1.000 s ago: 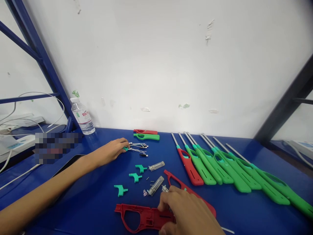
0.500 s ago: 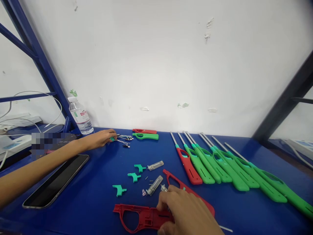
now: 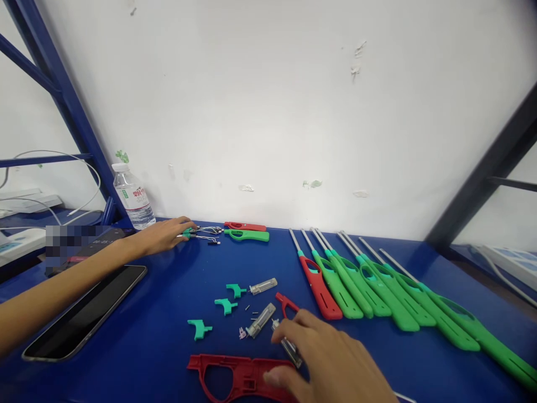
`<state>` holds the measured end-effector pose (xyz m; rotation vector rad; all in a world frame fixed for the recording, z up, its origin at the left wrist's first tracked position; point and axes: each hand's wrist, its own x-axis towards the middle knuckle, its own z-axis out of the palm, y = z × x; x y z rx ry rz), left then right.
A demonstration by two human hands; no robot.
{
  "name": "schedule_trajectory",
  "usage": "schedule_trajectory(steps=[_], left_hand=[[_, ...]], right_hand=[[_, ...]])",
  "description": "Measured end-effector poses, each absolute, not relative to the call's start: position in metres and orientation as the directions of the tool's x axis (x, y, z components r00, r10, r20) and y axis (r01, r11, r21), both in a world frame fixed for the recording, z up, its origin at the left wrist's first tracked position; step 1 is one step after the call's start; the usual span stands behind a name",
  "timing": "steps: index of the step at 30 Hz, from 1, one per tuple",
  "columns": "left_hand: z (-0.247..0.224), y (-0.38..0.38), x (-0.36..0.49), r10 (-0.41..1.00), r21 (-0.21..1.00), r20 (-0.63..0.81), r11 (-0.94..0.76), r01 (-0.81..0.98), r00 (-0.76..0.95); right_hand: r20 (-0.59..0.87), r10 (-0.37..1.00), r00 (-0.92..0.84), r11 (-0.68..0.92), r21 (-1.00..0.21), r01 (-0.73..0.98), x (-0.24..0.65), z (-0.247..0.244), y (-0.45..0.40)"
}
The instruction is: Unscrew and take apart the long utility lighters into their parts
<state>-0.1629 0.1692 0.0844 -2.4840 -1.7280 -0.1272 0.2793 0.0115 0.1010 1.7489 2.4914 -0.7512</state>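
Note:
At the far left of the table, my left hand (image 3: 165,234) reaches out with its fingers stretched over small teal parts (image 3: 187,232) with thin wires (image 3: 207,230). My right hand (image 3: 335,358) is at the front, thumb and index finger spread apart. Its thumb touches a red lighter handle half (image 3: 235,376), open side up. By the index finger lies a clear fuel tank (image 3: 291,351). Another red handle piece (image 3: 285,302) is mostly covered by this hand. Nearby lie two more clear tanks (image 3: 260,321), three teal triggers (image 3: 200,329) and a tiny pink part (image 3: 242,333).
Several long-nosed green lighters (image 3: 380,302) and a red one (image 3: 321,288) lie in a row at right. Red (image 3: 245,226) and green (image 3: 249,235) handle shells lie by the wall. A phone (image 3: 84,313), a water bottle (image 3: 133,196) and blue rack posts (image 3: 69,101) stand left.
My right hand has opened wider, and more of the clear tank beside it shows. My left hand and the wired parts have shifted slightly. The view has moved a little.

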Motion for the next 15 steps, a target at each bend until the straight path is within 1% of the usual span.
schedule_trajectory(steps=[2, 5, 9, 11, 13, 15], left_hand=[[0.089, 0.148, -0.147, 0.92, -0.034, 0.197, -0.338, 0.94, 0.338], [0.098, 0.1, -0.112, 0.887, 0.0, 0.275, -0.386, 0.923, 0.371], [0.101, 0.024, -0.06, 0.838, 0.042, 0.358, -0.456, 0.889, 0.413], [0.091, -0.007, -0.045, 0.817, 0.052, 0.392, -0.479, 0.876, 0.423], [0.071, -0.029, -0.041, 0.789, 0.057, 0.441, -0.5, 0.864, 0.428], [0.042, -0.043, -0.045, 0.784, 0.026, 0.483, -0.458, 0.889, 0.39]], right_hand=[[-0.238, 0.927, -0.289, 0.199, -0.338, 0.92, 0.291, 0.098, 0.012], [-0.236, 0.958, -0.161, 0.097, -0.261, 0.96, 0.313, 0.087, 0.016], [-0.217, 0.97, -0.105, 0.045, -0.267, 0.963, 0.333, 0.072, 0.023], [-0.211, 0.973, -0.098, 0.036, -0.283, 0.958, 0.335, 0.069, 0.025], [-0.212, 0.972, -0.099, 0.031, -0.3, 0.954, 0.335, 0.069, 0.025], [-0.23, 0.968, -0.098, 0.024, -0.303, 0.953, 0.334, 0.07, 0.024]])
